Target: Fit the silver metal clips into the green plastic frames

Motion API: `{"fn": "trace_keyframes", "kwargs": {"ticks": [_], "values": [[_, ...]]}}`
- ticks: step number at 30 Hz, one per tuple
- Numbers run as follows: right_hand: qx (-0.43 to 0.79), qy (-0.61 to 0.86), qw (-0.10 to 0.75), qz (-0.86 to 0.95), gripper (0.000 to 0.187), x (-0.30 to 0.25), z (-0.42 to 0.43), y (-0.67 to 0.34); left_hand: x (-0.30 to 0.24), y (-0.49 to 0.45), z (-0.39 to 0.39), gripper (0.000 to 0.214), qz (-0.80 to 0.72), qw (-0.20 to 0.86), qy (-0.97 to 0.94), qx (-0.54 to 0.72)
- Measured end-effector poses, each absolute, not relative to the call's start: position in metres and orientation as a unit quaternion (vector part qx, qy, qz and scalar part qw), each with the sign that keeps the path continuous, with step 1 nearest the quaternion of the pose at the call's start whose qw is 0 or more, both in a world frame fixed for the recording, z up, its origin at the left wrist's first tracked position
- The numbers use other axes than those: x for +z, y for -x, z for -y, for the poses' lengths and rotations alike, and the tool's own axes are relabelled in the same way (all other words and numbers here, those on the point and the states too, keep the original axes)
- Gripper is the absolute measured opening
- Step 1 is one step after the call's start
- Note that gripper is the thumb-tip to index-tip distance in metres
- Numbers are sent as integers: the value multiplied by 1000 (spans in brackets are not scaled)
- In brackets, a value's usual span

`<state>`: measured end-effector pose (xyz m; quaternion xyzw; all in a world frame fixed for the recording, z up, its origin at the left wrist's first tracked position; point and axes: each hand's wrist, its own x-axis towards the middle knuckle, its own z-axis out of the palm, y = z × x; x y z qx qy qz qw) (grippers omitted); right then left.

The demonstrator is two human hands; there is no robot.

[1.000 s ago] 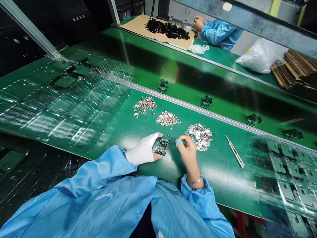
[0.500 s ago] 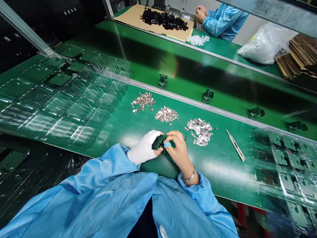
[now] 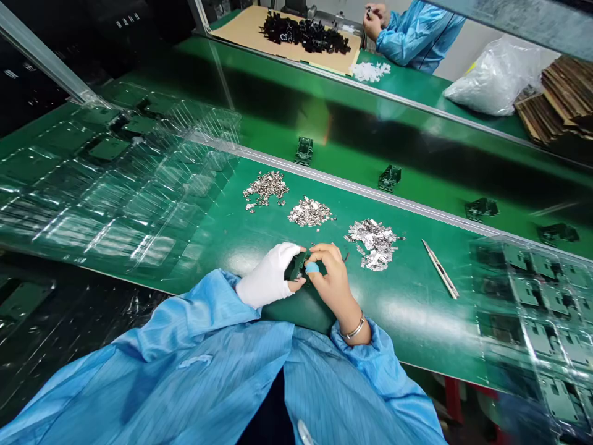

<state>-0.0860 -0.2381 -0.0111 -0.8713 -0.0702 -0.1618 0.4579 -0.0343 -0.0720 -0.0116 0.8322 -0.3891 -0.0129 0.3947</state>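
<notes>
My left hand [image 3: 269,276], in a white glove with bare fingertips, grips a small green circuit board [image 3: 297,266] by its edges. Close against the board's right side is my right hand [image 3: 330,272], its thumb and fingers pinched together. A blue cover wraps one of its digits. Whatever tiny part the pinch may hold is hidden by the fingers. Beyond the hands lie a pile of silvery metal pieces [image 3: 310,212], a second silvery pile [image 3: 266,187] and a heap of flat metal parts [image 3: 373,244]. Tweezers [image 3: 440,269] rest to the right.
Clear plastic trays [image 3: 106,185] cover the left side; another tray [image 3: 540,309] with green boards sits right. Past a metal rail [image 3: 352,184], several assembled boards [image 3: 390,178] stand on a green belt. Across it, a co-worker's hands [image 3: 374,21] are near black parts [image 3: 306,34].
My hands stay at the board with barely any shift, the right fingers closing slightly nearer to it. The co-worker's hands have moved a little. The whole view has shifted slightly.
</notes>
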Motion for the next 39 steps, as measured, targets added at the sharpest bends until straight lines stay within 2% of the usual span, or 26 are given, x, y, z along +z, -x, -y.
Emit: {"fn": "trace_keyframes", "kwargs": {"ticks": [4, 8, 14, 21, 28, 35, 37, 39], "values": [[-168, 864, 470, 73, 13, -11, 238, 86, -7, 34, 70, 44, 400, 361, -842, -7], [-165, 849, 496, 78, 16, -11, 237, 86, -2, 33, 70, 37, 403, 396, -825, -34], [-161, 838, 518, 64, 17, -12, 235, 86, -7, 33, 77, 33, 371, 411, -832, -11], [-150, 837, 523, 53, 20, -10, 232, 88, -4, 26, 77, 27, 370, 354, -859, 2], [-165, 864, 474, 24, 18, -15, 225, 91, -8, 39, 86, 29, 346, 237, -906, 63], [-99, 842, 531, 17, 29, -17, 238, 83, -18, 40, 86, 43, 339, 359, -870, 19], [-82, 847, 524, 19, 31, -14, 239, 82, -19, 38, 83, 46, 338, 397, -852, -31], [-65, 864, 497, 32, 32, -11, 237, 81, -19, 35, 80, 41, 317, 423, -845, -76]]}}
